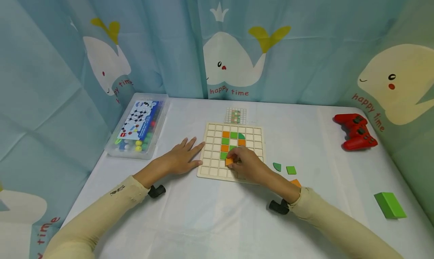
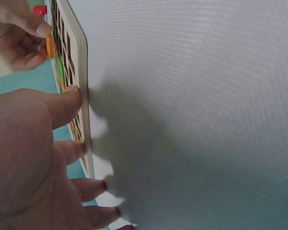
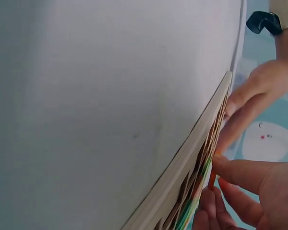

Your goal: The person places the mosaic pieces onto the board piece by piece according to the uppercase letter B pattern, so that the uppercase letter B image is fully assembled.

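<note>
A wooden grid board (image 1: 210,171) lies on the table with orange and green tiles set in several of its cells. My right hand (image 1: 249,163) is over the board's lower middle and pinches an orange square tile (image 1: 229,161) between thumb and fingers. In the left wrist view that orange tile (image 2: 50,46) stands tilted just off the grid. Fingers spread, my left hand (image 1: 181,158) rests on the table, and its thumb and index finger touch the board's left edge. Part of the tile pattern is hidden under the right hand.
Right of the board lie a green quarter-round tile (image 1: 277,166), a green square tile (image 1: 291,170) and an orange tile (image 1: 296,183). A pattern card (image 1: 236,115) sits behind the board. Farther out are a clear plastic case (image 1: 137,125), a red game controller (image 1: 355,132) and a green block (image 1: 390,205).
</note>
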